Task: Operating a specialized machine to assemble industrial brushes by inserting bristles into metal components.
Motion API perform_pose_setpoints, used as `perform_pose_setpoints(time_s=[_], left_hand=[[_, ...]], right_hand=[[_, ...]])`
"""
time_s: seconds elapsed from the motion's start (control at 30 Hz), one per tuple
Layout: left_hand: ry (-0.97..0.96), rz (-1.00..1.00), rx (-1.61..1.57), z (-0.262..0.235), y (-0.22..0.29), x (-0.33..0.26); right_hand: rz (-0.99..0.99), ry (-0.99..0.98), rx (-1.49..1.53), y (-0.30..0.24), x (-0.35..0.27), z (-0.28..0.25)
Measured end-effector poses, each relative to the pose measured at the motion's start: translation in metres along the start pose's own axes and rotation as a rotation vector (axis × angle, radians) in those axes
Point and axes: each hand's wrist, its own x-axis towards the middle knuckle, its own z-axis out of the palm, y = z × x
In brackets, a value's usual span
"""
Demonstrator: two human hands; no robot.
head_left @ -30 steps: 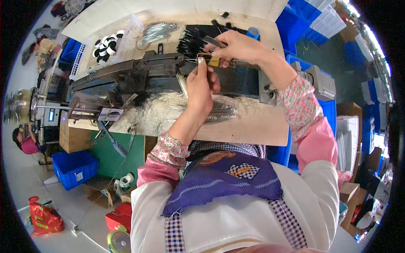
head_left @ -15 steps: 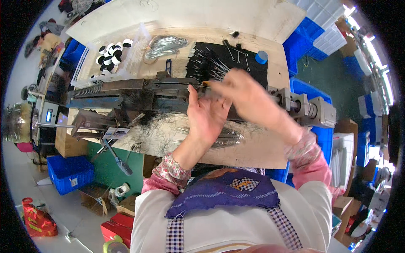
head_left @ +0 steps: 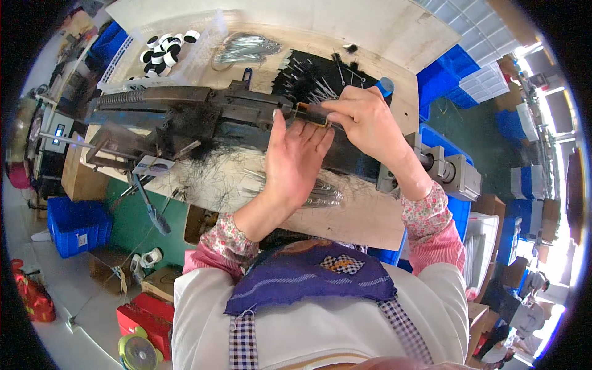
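Note:
My left hand (head_left: 295,155) lies palm up at the front edge of a long dark metal machine (head_left: 246,110), fingers stretched out and thumb raised. Its fingertips are at a small yellow-edged block (head_left: 316,115) on the machine. From the right, my right hand (head_left: 370,123) reaches to that block with fingers curled and pinched; whatever it may hold is too small to make out. Behind the hands, several thin wire brushes (head_left: 317,91) with dark bristles lie on a black cloth (head_left: 287,77). Thin metal wires (head_left: 324,194) lie in a bundle in front of the machine.
A clear plastic tray (head_left: 117,71) holds several black-and-white round pieces (head_left: 163,55). More silvery wires (head_left: 250,48) lie behind the machine. A blue round container (head_left: 386,86) stands at the back right. A motor-like metal unit (head_left: 459,177) is at the machine's right end, beside blue crates (head_left: 447,68).
My right hand was blurred by motion and now shows clearly, pinching by the block. My left hand remains palm up by the machine. The whole view has shifted a little.

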Motion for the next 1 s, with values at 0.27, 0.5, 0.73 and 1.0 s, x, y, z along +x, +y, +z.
perform_pose_setpoints(time_s=[0.27, 0.5, 0.73, 1.0], left_hand=[[-0.026, -0.076, -0.036, 0.003, 0.006, -0.002], [-0.025, 0.004, 0.014, -0.001, 0.010, -0.007], [0.135, -0.044, 0.094, 0.020, 0.011, -0.005], [0.174, 0.023, 0.143, -0.004, -0.019, -0.004]], right_hand=[[-0.068, 0.123, -0.008, 0.002, -0.002, -0.004], [0.019, 0.068, -0.284, -0.041, -0.011, 0.001], [-0.039, -0.141, -0.477, -0.047, -0.007, 0.008], [0.139, -0.200, -0.229, -0.041, -0.065, 0.002]])
